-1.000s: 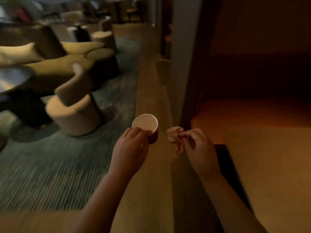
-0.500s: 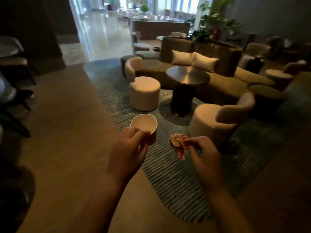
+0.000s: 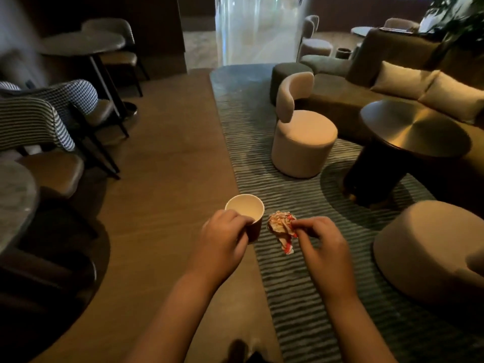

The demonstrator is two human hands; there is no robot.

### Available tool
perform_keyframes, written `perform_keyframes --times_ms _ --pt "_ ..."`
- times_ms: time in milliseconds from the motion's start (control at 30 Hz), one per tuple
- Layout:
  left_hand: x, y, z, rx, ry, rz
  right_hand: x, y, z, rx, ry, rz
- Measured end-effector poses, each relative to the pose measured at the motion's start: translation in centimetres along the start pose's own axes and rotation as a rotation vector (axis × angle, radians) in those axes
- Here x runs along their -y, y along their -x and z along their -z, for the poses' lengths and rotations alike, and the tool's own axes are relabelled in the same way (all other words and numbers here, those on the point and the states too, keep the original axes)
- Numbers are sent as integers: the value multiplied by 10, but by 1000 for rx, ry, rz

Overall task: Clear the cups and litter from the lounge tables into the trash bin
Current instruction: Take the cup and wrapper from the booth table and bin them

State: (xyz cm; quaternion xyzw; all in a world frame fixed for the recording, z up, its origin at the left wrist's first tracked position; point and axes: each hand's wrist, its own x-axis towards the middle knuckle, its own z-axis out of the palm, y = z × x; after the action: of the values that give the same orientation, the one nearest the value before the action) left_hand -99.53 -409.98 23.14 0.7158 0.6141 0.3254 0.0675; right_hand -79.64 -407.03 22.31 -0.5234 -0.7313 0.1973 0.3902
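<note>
Two items are held close, side by side: an upright cup (image 3: 246,213) gripped in the left hand (image 3: 222,239), a crumpled wrapper (image 3: 281,227) just right of it pinched by the right hand (image 3: 322,239). Farther off, no trash bin is plainly seen.

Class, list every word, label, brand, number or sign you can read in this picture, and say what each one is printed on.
No text can be read anywhere in this view.
On the crumpled wrapper, pinched by the right hand: red and white print, too crumpled and blurred to read.
On the paper cup, held by the left hand: no lettering shows on its visible side.
</note>
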Motion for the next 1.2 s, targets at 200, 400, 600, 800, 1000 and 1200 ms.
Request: perform_keyframes --times_ms 200,400,600,800,1000,1200 --pt "55 -122 0 -54 -89 33 -20 -148 -39 4 -44 36" --pt "157 -223 -9 -101 -124 184 -41 -282 -128 149 -78 80" --pt "267 -370 -23 -126 -115 174 -58 -447 -211 173 -58 120" --pt "341 -538 -18 -139 -120 105 -61 -620 -254 82 -63 133" --pt "405 -691 -41 -126 -143 48 -103 -763 -297 9 -84 76" --pt "467 -854 -77 -87 -155 40 -166 -923 -345 12 -157 61"
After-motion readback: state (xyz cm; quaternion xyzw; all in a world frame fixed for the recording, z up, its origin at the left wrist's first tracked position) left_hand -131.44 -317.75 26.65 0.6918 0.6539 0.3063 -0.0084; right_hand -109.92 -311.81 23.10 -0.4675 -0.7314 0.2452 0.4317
